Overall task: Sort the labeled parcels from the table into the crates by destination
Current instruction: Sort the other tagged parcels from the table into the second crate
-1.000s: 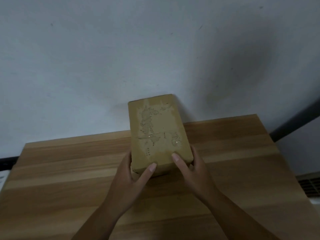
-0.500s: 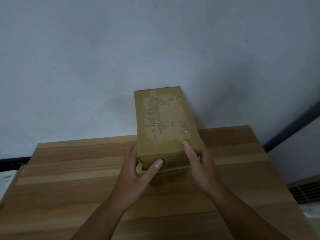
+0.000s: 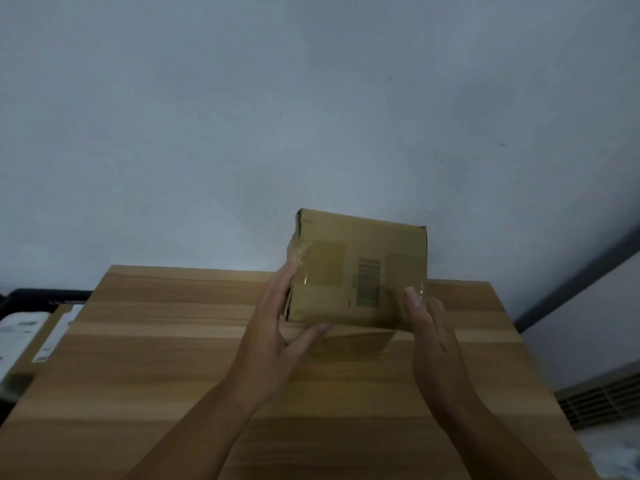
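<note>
- The box (image 3: 356,271) is held up between the two hands, over the far part of the table (image 3: 173,341) and close to the wall (image 3: 311,116).
- The left hand (image 3: 273,334) lies against the box's left end. Its fingers are straight and together, flat on that end, and the thumb is spread wide and reaches under the lower edge.
- The right hand (image 3: 433,341) holds the lower right corner. Its thumb presses on the side facing the person. The other fingers are hidden behind the box, so I cannot tell how they lie.
- The box's long axis runs left to right, dipping a little to the right.
- The face with the barcode (image 3: 369,282) and clear tape is turned towards the person.
</note>
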A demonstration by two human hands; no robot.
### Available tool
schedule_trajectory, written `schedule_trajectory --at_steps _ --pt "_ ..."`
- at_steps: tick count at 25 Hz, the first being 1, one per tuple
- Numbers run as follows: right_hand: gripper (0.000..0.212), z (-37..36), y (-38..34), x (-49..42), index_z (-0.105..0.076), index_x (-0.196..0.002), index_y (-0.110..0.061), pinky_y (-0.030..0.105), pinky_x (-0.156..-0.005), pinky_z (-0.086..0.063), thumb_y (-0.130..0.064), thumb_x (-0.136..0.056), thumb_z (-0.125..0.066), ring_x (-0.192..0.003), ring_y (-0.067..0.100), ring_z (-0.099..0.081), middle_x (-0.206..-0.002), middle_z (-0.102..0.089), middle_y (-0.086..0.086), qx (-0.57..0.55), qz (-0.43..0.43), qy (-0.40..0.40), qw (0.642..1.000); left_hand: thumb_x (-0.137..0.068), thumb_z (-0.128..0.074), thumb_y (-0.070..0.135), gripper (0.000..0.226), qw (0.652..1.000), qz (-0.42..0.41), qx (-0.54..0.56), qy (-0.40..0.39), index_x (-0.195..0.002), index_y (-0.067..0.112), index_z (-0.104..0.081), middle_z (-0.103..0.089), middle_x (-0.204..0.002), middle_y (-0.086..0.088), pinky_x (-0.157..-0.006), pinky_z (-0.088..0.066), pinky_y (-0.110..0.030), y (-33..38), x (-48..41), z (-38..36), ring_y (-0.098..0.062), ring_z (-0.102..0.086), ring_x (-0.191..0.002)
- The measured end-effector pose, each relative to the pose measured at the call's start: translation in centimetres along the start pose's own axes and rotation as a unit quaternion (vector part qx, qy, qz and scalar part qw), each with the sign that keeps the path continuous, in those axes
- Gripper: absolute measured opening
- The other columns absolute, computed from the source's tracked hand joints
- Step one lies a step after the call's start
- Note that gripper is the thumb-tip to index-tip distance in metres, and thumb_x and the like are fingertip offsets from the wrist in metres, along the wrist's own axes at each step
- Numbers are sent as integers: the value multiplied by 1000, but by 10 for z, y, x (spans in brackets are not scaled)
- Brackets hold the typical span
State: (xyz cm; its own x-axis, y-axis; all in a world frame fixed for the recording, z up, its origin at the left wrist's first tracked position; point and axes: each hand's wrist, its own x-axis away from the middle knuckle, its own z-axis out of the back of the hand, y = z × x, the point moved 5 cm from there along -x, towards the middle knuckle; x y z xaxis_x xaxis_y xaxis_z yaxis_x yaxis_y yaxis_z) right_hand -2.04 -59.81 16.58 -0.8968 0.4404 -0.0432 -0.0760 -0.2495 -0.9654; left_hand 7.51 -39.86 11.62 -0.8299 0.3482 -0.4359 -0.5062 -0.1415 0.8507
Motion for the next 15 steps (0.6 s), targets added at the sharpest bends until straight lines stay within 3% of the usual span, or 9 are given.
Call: schedule_trajectory --at_steps 4,6,8,12,15 --pt "42 -18 -8 20 -57 -118 -59 26 -92 -49 -79 -83 -45 -117 -2 -55 -127 -53 -11 22 89 -28 995 -83 -76 56 63 995 47 44 76 -137 37 -51 -61 -128 11 -86 -53 -18 14 17 24 -13 -60 -118" --pt "70 -29 -8 26 -45 -142 -47 35 -99 -52 -81 -81 -53 -131 6 -48 -141 -43 -12 50 126 -69 988 -80 -75 61 52 987 83 72 117 -124 38 -57 -67 -116 10 -77 -56 -17 20 28 33 -9 -66 -107" --pt "95 -37 -4 26 -28 -157 -36 42 -101 -54 -69 -78 -70 -139 13 -44 -151 -35 -12 59 145 -104 982 -81 -73 63 45 979 110 96 141 -117 39 -61 -70 -112 10 -74 -57 -17 28 37 37 -7 -69 -102" --pt "100 -50 7 22 -21 -158 -43 41 -90 -61 -36 -81 -84 -135 14 -54 -154 -44 -12 -9 141 -193 971 -82 -70 64 47 970 144 89 176 -122 44 -57 -70 -118 12 -75 -59 -21 43 60 51 -5 -69 -105" --pt "103 -59 13 17 -20 -153 -56 31 -87 -60 -47 -75 -86 -129 0 -56 -148 -49 -25 -44 112 -235 964 -82 -72 60 57 960 177 57 211 -132 41 -51 -65 -128 13 -84 -60 -31 46 100 60 -8 -66 -113"
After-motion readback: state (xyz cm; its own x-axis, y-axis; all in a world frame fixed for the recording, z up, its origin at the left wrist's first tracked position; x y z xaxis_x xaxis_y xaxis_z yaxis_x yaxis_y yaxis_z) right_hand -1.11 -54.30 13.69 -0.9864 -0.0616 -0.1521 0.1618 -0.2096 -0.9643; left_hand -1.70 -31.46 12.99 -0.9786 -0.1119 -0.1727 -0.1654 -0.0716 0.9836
